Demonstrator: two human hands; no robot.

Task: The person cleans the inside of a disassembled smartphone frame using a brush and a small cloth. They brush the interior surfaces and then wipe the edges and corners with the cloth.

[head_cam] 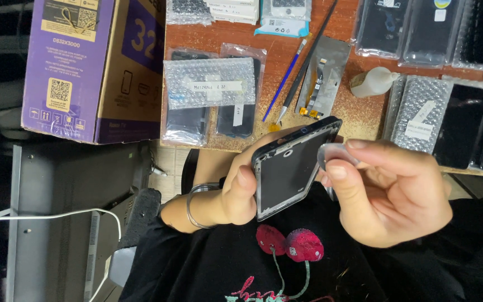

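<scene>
My left hand (235, 193), with a thin metal bangle on the wrist, grips a black phone body (289, 168) by its left edge, the open inner side tilted toward me. My right hand (392, 196) pinches a small thin metal pick (336, 152) between thumb and forefinger. The pick touches the phone's right edge near its upper corner. Both hands are held close over my lap, above a black shirt with a cherry print.
A wooden table (359, 112) lies beyond the hands. On it are bubble-wrapped phone screens (208, 84), a blue-handled tool (286, 78), a black stick tool (308, 59), a bagged flex part (322, 78) and a small white bottle (373, 83). A purple cardboard box (93, 67) stands at the left.
</scene>
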